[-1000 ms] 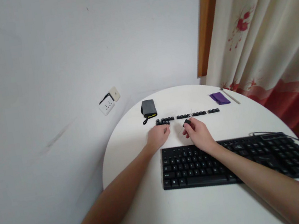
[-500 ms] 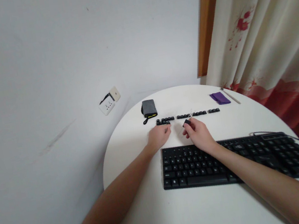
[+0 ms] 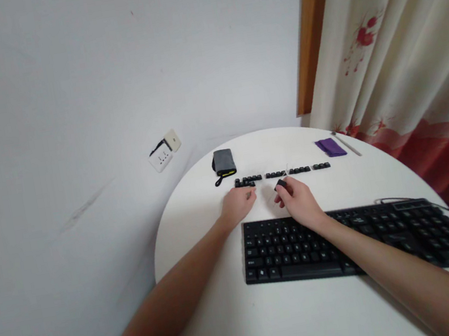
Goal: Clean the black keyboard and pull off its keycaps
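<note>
My left hand [image 3: 238, 206] rests on the table with its fingers drawn together at a black keycap [image 3: 252, 184], at the near edge of a short second row of keycaps. It seems to pinch that keycap, though the fingertips partly hide it. Closed around a small black-handled wire keycap puller [image 3: 280, 184], my right hand [image 3: 300, 201] hovers over the far edge of the keyboard. Thin wires stick out from the puller on both sides. Beyond both hands, loose keycaps [image 3: 299, 170] lie in a line, in several groups. The black keyboard [image 3: 303, 255] has bare places along its top row.
A grey pouch [image 3: 224, 161] with a black loop lies at the back left of the round white table [image 3: 199, 224]. Farther right are a folded purple cloth [image 3: 331, 147] and a slim brush [image 3: 347, 144]. A wall stands left, a curtain [image 3: 398, 76] right.
</note>
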`<act>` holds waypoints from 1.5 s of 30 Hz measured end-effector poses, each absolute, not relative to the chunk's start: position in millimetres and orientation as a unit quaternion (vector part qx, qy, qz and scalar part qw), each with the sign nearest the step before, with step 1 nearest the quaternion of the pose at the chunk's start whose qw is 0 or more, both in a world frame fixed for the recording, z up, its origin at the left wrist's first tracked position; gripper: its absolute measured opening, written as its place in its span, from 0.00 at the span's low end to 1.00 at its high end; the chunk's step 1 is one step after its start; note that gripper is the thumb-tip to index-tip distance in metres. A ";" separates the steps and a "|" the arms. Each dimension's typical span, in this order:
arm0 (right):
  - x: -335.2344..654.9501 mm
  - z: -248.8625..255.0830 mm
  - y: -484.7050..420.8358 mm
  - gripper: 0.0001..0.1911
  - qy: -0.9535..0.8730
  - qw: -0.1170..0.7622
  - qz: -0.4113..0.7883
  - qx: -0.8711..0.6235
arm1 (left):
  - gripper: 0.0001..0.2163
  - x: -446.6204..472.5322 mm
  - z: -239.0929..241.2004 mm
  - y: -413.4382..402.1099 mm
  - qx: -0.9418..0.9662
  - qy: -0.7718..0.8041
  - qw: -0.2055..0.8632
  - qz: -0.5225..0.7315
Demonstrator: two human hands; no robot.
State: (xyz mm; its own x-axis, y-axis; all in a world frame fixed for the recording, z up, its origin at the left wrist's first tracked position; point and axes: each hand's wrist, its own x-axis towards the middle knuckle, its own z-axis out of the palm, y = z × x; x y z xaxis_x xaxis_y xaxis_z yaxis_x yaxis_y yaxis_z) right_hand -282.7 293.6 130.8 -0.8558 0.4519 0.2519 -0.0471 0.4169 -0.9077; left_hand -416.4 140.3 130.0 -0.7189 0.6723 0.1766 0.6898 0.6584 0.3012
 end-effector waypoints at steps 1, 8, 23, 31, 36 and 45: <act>-282.6 131.1 293.4 0.12 -0.807 0.237 0.526 -0.126 | 0.15 -416.4 130.1 139.9 -0.375 -0.909 0.024 -0.180; -281.5 134.1 291.7 0.12 -0.809 0.239 0.522 -0.130 | 0.15 -416.1 130.8 140.6 -0.364 -0.915 0.030 -0.173; -281.7 133.5 291.9 0.12 -0.810 0.232 0.523 -0.132 | 0.15 -419.2 128.2 141.5 -0.363 -0.917 0.030 -0.164; -283.2 132.0 292.6 0.11 -0.809 0.233 0.523 -0.130 | 0.15 -415.9 131.1 141.3 -0.357 -0.915 0.023 -0.185; -282.7 132.7 291.8 0.11 -0.807 0.234 0.526 -0.131 | 0.14 -414.3 132.3 140.5 -0.356 -0.914 0.011 -0.195; -282.2 132.2 291.5 0.11 -0.811 0.234 0.520 -0.127 | 0.15 -419.5 126.6 141.0 -0.372 -0.911 0.036 -0.177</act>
State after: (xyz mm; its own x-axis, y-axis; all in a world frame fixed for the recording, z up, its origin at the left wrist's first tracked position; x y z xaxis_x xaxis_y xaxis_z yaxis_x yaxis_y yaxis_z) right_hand -282.2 291.5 132.2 -0.8581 0.4496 0.2482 -0.0378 0.4268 -0.9036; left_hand -419.5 141.0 126.6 -0.7213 0.6637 0.1979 0.6895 0.6610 0.2962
